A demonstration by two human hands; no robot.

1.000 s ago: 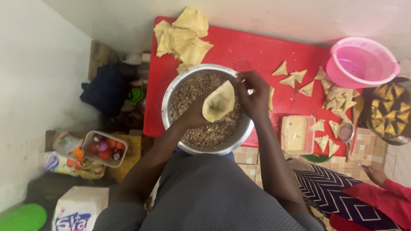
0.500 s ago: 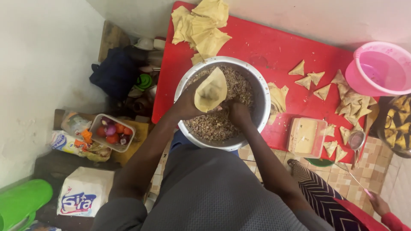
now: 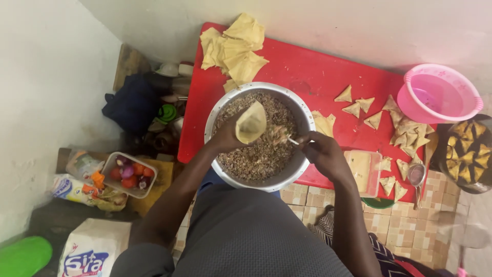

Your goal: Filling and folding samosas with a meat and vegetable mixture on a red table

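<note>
- The pastry cone [image 3: 251,123] sat in the left hand [image 3: 225,137], directly above the metal bowl [image 3: 302,119], mouth turned up and toward the other hand so filling could go in and any spill would drop back into the bowl.
- The left hand's fingers were curled closed around the cone's lower part, cupping it to keep the folded shape from opening.
- The right hand [image 3: 320,151] hovered over the bowl's right side, fingers pinched shut on a spoon [image 3: 283,136], whose loaded tip, blurred, pointed at the cone's mouth.
- The minced filling [image 3: 256,159] filled the bowl, brownish and crumbly, close under both hands so each scoop needed only a short reach.
- The bowl rested on the near edge of the red bench [image 3: 318,72], overhanging toward the person's lap.
- Behind the bowl lay a loose pile of flat pastry sheets [image 3: 236,48], in easy reach for the next cone.
- Right of the bowl, folded triangles [image 3: 405,128] were spread out, kept apart from the unfilled sheets.
- Farther right of the bowl stood a pink basin [image 3: 438,95] and a dark tray of browned triangles [image 3: 469,151].
- Left of the bowl, down on the floor, was a clear tub of onions and tomatoes [image 3: 128,174].
</note>
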